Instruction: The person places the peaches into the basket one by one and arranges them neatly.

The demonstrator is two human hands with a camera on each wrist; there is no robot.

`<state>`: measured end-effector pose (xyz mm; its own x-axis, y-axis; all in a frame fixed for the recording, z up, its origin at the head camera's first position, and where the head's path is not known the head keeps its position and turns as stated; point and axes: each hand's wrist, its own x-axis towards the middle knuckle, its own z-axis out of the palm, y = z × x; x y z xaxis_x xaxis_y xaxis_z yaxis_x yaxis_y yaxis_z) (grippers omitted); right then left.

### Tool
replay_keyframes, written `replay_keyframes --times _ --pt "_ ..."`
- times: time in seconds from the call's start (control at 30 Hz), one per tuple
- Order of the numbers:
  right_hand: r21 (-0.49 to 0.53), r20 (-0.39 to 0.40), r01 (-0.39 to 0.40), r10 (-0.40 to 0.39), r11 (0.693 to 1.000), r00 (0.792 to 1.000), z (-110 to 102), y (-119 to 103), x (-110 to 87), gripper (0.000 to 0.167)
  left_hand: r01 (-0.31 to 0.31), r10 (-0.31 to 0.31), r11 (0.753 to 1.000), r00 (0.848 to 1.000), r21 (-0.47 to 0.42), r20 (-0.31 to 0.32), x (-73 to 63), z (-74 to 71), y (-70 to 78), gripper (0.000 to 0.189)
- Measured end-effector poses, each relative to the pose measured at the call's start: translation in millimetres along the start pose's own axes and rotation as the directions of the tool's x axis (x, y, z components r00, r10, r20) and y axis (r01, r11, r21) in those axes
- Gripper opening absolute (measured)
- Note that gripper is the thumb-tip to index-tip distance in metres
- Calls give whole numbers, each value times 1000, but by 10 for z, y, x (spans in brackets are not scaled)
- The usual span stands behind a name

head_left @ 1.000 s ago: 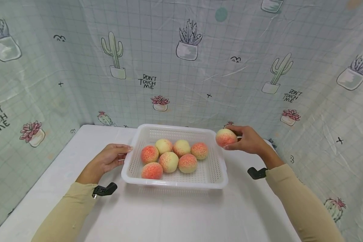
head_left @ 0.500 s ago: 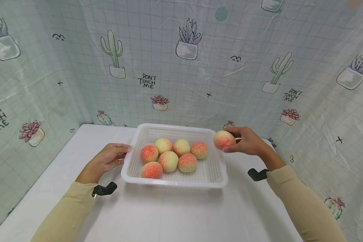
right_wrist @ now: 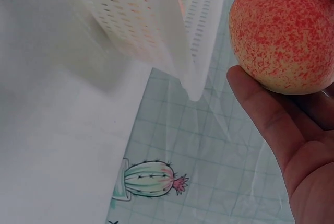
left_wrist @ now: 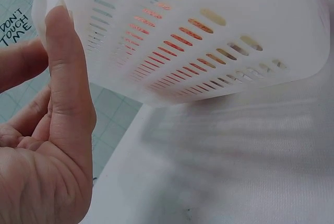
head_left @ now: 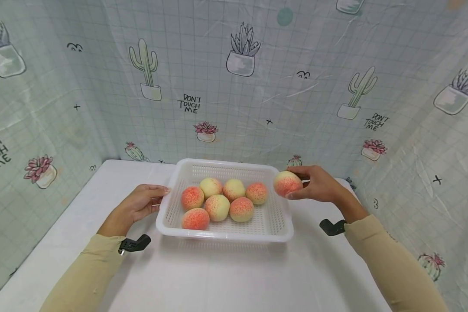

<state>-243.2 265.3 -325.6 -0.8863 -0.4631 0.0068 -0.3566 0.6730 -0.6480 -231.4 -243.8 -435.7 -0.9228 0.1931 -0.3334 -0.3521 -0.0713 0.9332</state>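
A peach (head_left: 287, 184), red-speckled over pale yellow, is held by my right hand (head_left: 316, 184) just above the right rim of a white plastic basket (head_left: 224, 237). In the right wrist view my fingers (right_wrist: 266, 112) curl against the peach (right_wrist: 284, 31), beside the basket wall (right_wrist: 141, 20). Several more peaches (head_left: 217, 208) lie in the basket, grouped toward its left and middle. My left hand (head_left: 138, 203) holds the basket's left rim. Up close in the left wrist view, a digit (left_wrist: 68, 72) of it lies along the rim, and red peach colour shows through the wall slots.
The basket stands on a white table (head_left: 226, 277). A curtain (head_left: 218, 86) printed with cacti hangs behind the table and on both sides. Inside the basket, bare slotted floor (head_left: 271, 216) shows at the right.
My right hand has moved slightly left and toward me with the peach, closer over the basket's right rim. My left hand and the basket have stayed in place.
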Motion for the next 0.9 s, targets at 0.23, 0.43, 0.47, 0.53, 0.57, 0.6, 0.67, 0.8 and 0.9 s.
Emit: replay_keyframes --times 0.23,0.43,0.47,0.53,0.57,0.6,0.67,0.8,0.9 --pt "13 20 34 -35 999 999 34 -14 -6 67 9 -9 1000 1000 16 -18 3 0 -8 40" --pt "10 36 48 -48 999 998 70 -38 -12 67 7 -6 1000 1000 12 -14 2 -1 -1 45" --pt "7 39 47 -47 999 998 73 -40 -12 68 4 -4 1000 1000 13 -10 2 1 3 45" --pt "3 45 45 -46 999 998 77 -41 -13 69 1 -1 1000 1000 15 -7 1 6 9 44" --pt "4 48 46 -46 999 998 80 -40 -12 70 -1 1 1000 1000 16 -4 -2 11 13 43" --pt "5 51 48 -48 999 998 84 -39 -11 69 -4 4 1000 1000 16 -2 -1 13 14 43" --pt "8 59 53 -54 999 997 93 -35 -11 69 -8 8 1000 1000 19 4 -3 16 17 45" --pt "32 77 64 -66 997 995 126 -37 -18 67 -4 4 1000 1000 20 4 -2 13 11 46" --pt "38 92 65 -68 997 993 154 -55 -28 65 -2 2 1000 1000 22 4 -4 8 8 44"
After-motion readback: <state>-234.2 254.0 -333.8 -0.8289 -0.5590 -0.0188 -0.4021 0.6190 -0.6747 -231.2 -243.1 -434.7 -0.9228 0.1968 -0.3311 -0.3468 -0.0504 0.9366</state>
